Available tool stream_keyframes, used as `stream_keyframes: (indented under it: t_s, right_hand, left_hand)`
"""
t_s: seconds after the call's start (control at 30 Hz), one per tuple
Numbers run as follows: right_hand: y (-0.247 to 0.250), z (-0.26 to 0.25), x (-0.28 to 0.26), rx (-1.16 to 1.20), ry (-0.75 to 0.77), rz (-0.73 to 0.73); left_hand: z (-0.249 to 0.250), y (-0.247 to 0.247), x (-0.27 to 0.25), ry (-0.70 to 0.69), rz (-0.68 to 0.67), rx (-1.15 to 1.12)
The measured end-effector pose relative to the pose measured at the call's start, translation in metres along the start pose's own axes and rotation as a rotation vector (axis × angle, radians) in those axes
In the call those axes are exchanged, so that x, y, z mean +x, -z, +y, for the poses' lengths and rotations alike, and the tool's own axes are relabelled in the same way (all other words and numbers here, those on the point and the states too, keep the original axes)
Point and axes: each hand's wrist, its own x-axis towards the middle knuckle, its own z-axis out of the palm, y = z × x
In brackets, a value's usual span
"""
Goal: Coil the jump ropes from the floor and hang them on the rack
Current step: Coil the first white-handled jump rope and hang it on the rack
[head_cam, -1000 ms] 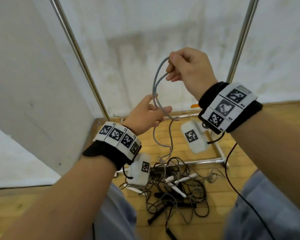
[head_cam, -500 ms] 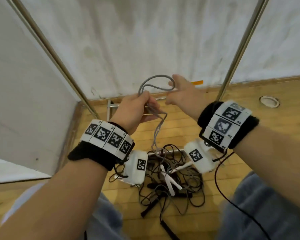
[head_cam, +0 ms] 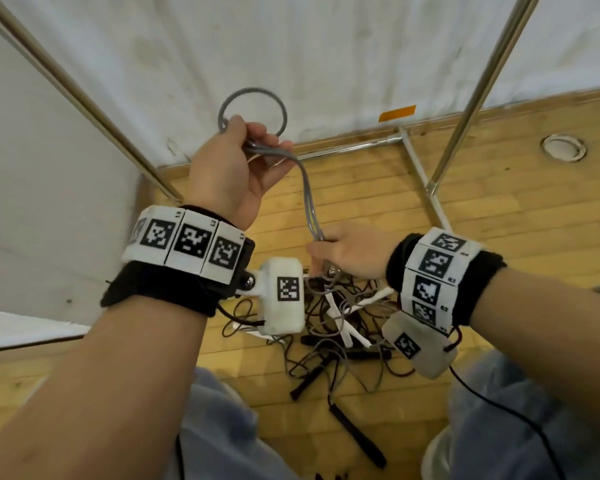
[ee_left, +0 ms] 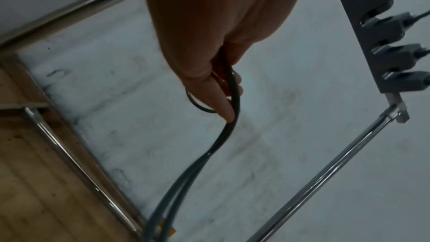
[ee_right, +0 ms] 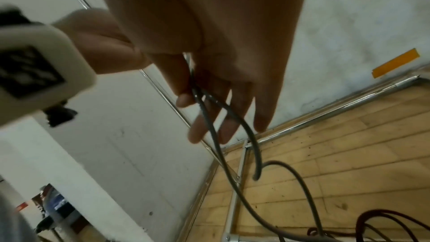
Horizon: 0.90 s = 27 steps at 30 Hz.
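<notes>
The left hand [head_cam: 229, 168] is raised in front of the wall, fingers curled round a grey rope [head_cam: 309, 202]; above its knuckles the rope stands up in one round loop. From the fist two or three strands run down and to the right, close together, to the right hand [head_cam: 347, 252], which is lower and nearer the floor. The right wrist view shows its thumb and forefinger pinching the strands while the other fingers [ee_right: 263, 117] stretch out straight. Below that hand the rope sags on in slack curves toward the floor.

Right under both hands lies a pile [head_cam: 336, 327] of tangled ropes, dark and grey cords crossing each other, with white handles [head_cam: 343, 323] and black handles [head_cam: 357, 434] sticking out at various angles. The grey rope's lower end goes into this tangle; where it ends cannot be told.

Around the pile stands the rack [head_cam: 471, 98]: slanting metal posts at left and right, joined by a rail low along the wall. In the left wrist view a grey bar with a row of hooks [ee_left: 381, 30] sits at the top of the right post.

The floor [head_cam: 516, 220] is wood strips, meeting a scuffed white wall [head_cam: 326, 46] with an orange tag [head_cam: 397, 113] near its foot. A round metal fitting [head_cam: 563, 147] is set in the floor at the right.
</notes>
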Motion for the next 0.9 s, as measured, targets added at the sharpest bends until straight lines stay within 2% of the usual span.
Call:
stream_keyframes:
  t_s: [0.1,0.17,0.3,0.37,0.43,0.7,0.8,0.9]
  right_hand:
    - [0.011,-0.002,-0.006,-0.086,-0.039,0.068]
    - [0.022,-0.005,-0.01,-0.028,-0.037,0.144]
    - [0.039,-0.022,-0.023,0.389,0.051,0.28]
    - [0.046,-0.031,-0.028,0.605,0.095,0.353]
    - [0.055,-0.04,-0.031,0.763,0.131,0.385]
    - [0.087,-0.059,-0.045,1.088,0.223,0.451]
    - [0.088,-0.058,-0.048,0.962,0.235,0.485]
    - [0.079,-0.049,-0.048,0.788,0.193,0.424]
  left_hand:
    - [-0.007,0.004,-0.002,0.012,0.012,0.136]
    - [-0.011,0.005,-0.005,0.035,-0.055,0.316]
    - [-0.02,0.006,-0.018,0.143,-0.332,0.734]
    - [-0.028,0.0,-0.027,0.13,-0.465,0.869]
    - [-0.036,-0.008,-0.036,0.063,-0.528,0.92]
    - [-0.048,-0.024,-0.045,-0.08,-0.538,0.843]
    - [-0.046,-0.024,-0.044,-0.186,-0.52,0.932]
    - [-0.039,-0.019,-0.044,-0.246,-0.406,0.853]
